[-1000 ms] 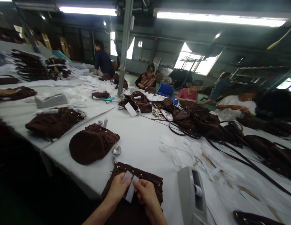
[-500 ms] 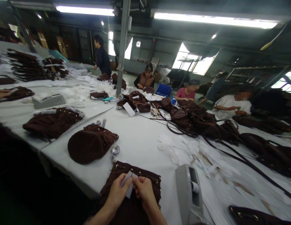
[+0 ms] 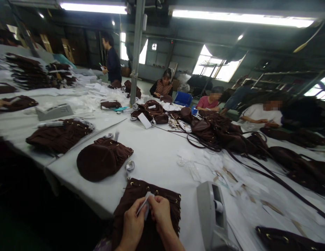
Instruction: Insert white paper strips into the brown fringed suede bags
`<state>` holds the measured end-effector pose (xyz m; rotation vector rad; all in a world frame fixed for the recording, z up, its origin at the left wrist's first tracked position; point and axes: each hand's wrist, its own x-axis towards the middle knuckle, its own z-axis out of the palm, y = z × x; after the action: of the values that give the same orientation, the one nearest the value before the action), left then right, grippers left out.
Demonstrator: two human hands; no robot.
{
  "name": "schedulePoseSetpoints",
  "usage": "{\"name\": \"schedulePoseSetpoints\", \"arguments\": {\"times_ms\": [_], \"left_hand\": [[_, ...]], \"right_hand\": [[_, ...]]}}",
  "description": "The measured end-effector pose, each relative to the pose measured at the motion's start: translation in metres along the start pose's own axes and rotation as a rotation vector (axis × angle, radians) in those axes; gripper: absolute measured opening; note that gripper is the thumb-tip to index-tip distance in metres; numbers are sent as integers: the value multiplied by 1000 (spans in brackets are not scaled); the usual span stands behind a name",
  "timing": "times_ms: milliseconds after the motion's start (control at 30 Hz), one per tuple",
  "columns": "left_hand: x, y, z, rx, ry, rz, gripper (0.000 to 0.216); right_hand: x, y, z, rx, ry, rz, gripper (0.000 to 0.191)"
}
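A dark brown suede bag point(image 3: 141, 198) with metal eyelets lies flat at the near table edge. Over it, my left hand point(image 3: 133, 223) and my right hand point(image 3: 159, 211) pinch a small white paper slip point(image 3: 143, 203) between their fingertips, the slip now turned edge-on. Both hands rest above the bag's middle. A grey tape dispenser point(image 3: 211, 216) stands just right of my right hand.
Another brown bag point(image 3: 101, 160) and a tape roll point(image 3: 130, 165) lie ahead on the white table point(image 3: 159, 153). Piles of brown bags and straps point(image 3: 230, 139) spread to the right, with paper scraps point(image 3: 220, 170). Several other people work at the far side. A pillar point(image 3: 136, 52) rises mid-table.
The white slip has been folded or turned from flat to edge-on between my fingers. My hands have drawn slightly nearer to me; the view shifted a little.
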<state>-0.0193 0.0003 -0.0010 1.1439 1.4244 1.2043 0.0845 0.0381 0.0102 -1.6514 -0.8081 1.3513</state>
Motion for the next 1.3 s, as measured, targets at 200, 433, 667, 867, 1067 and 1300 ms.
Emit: {"name": "schedulePoseSetpoints", "arguments": {"times_ms": [200,433,667,867,1067,1300], "left_hand": [[-1,-11,-8,3,-208,165,35],[-3,9,-13,87,-272,160,36],[13,27,-12,-276,-260,-403,48],[9,16,-1,-296,-248,-412,48],[9,-6,-10,-164,-236,-424,55],[16,-16,-13,-253,-296,-601,56]], "right_hand": [[0,1,-3,61,-41,24,38],[-5,0,-9,66,-116,-44,45],[-1,6,-10,49,-158,-61,43],[-17,0,-4,-10,-82,-104,44],[-55,-40,-107,-212,281,-354,40],[-88,-34,-256,-291,629,-122,49]]}}
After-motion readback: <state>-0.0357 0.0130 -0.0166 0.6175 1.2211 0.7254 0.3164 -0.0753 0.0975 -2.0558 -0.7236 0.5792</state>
